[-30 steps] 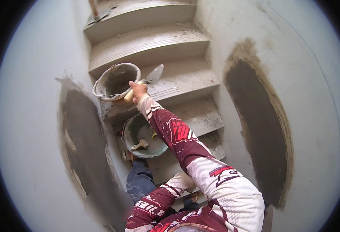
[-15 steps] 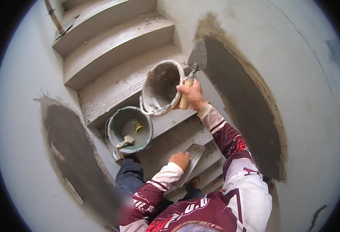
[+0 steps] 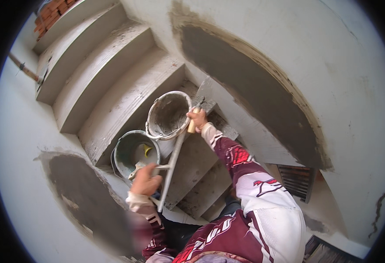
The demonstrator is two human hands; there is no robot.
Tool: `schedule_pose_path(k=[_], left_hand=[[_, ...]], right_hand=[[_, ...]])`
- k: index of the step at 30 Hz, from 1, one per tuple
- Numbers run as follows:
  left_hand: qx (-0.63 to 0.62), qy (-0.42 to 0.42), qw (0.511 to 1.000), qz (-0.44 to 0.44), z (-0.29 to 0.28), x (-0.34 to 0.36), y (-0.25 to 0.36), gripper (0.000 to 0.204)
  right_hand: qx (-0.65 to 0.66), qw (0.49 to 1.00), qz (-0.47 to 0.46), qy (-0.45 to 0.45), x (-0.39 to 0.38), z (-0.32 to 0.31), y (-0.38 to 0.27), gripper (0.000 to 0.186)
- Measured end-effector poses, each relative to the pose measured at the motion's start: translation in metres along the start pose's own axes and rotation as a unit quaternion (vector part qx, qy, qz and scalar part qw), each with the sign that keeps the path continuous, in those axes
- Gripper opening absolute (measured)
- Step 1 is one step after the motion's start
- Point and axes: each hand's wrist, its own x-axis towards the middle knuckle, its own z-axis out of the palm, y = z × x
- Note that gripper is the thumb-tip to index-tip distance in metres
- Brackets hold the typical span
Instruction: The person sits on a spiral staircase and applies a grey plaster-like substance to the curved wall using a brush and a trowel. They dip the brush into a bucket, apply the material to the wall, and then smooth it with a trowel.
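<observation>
My left hand (image 3: 146, 180) is curled at the handle of a plastering trowel (image 3: 171, 171), its blade edge-on to me. That one should feel light and stiff; the handle is the place to grip. Just past it, the green bucket (image 3: 121, 154) holds cloudy liquid, a brush (image 3: 135, 169) and a small yellow piece (image 3: 147, 150); I'd expect it to be weighty and apt to slosh, best taken by its bail.

Farther out, my right hand (image 3: 197, 119) closes round a wooden-handled trowel (image 3: 192, 126) against the rim of the mortar-smeared bucket (image 3: 168, 109). The bucket looks nearly empty, so probably light, its crusted rim gritty; I can't tell whether it rests on the step.

Dusty, mortar-spotted stairs (image 3: 109, 115) climb away between pale walls, with dark plaster patches (image 3: 249, 85) on both sides. At the top sit orange bricks (image 3: 54, 16).
</observation>
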Motion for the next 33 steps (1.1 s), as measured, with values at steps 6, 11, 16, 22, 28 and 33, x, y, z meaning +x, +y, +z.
schedule_pose_path(k=[6, 11, 16, 22, 28, 33], left_hand=[[-0.367, 0.240, 0.898, -0.040, -0.020, 0.024, 0.032, 0.025], [-0.546, 0.275, 0.791, -0.026, -0.018, 0.042, 0.038, 0.027], [-0.679, 0.177, 0.712, -0.008, -0.005, 0.061, 0.027, 0.027], [-0.803, 0.151, 0.569, 0.094, 0.004, 0.056, 0.010, 0.031], [-0.826, 0.130, 0.541, 0.091, 0.006, 0.064, 0.013, 0.031], [-0.827, 0.161, 0.536, 0.050, 0.002, 0.057, 0.018, 0.029]], right_hand=[[-0.021, 0.984, 0.005, 0.179, -0.056, -0.045, 0.071, 0.044], [-0.108, 0.973, 0.041, 0.201, -0.114, -0.089, 0.102, 0.047], [-0.155, 0.979, 0.129, 0.016, -0.108, -0.088, 0.046, 0.037], [-0.604, 0.794, -0.026, -0.071, -0.093, -0.082, -0.041, 0.056], [-0.824, 0.504, -0.067, -0.250, -0.056, -0.028, -0.080, 0.027], [-0.887, 0.306, -0.119, -0.325, -0.043, 0.036, -0.045, 0.025]])
